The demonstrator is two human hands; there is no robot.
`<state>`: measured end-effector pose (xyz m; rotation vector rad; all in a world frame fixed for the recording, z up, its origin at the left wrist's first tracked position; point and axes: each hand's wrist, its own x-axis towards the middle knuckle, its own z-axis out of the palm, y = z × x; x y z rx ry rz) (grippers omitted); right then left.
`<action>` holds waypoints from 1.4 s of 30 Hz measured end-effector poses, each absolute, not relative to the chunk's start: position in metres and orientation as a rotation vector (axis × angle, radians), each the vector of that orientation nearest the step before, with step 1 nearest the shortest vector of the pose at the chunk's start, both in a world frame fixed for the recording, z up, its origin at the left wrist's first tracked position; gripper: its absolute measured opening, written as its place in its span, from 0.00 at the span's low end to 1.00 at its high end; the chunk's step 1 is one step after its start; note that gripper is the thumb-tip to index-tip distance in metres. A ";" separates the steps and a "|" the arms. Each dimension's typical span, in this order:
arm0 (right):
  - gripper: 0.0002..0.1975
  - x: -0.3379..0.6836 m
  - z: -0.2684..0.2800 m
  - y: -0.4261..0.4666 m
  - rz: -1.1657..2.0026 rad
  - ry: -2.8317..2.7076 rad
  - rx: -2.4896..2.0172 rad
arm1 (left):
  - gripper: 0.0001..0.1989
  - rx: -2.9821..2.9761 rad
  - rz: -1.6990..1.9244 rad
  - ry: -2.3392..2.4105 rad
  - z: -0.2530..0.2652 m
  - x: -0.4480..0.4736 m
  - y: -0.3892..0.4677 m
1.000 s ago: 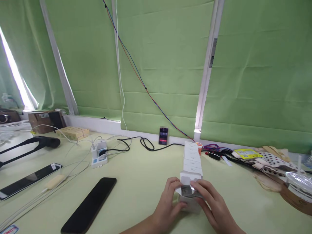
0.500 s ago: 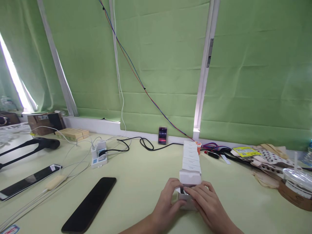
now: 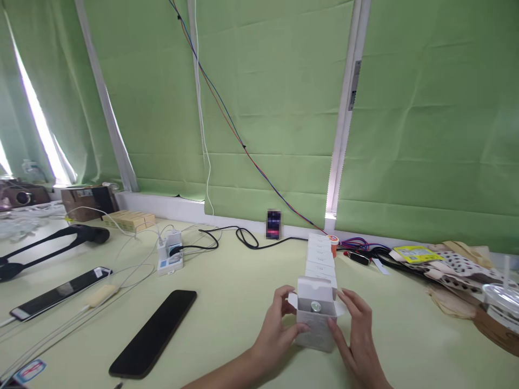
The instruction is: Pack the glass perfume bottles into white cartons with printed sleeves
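While its top flap stands open, the small white cardboard box (image 3: 314,319) sits upright on the pale green surface (image 3: 227,302), pinched between the left hand (image 3: 279,327) and right hand (image 3: 357,337), one on each side, both equally close.

You have a small white box (image 3: 314,321) standing upright on the pale green table, its top flap raised and side flaps spread, a small round silvery piece showing inside the open top.
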<state>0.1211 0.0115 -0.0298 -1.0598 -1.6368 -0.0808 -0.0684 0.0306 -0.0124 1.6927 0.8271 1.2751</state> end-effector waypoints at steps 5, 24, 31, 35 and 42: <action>0.23 0.115 -0.031 0.012 0.234 -1.464 -1.064 | 0.30 1.555 1.287 0.841 -0.007 -0.065 0.029; 0.23 0.107 -0.031 0.008 0.698 -1.160 -0.899 | 0.19 1.643 1.188 0.728 -0.004 -0.069 0.028; 0.17 0.117 -0.041 0.016 0.636 -1.211 -0.836 | 0.15 1.752 1.197 0.730 -0.015 -0.072 0.031; 0.18 0.120 -0.046 0.018 0.603 -1.272 -0.830 | 0.16 1.793 1.184 0.732 -0.018 -0.073 0.032; 0.20 0.118 -0.039 0.011 0.594 -1.316 -0.855 | 0.17 1.800 1.184 0.732 -0.019 -0.074 0.032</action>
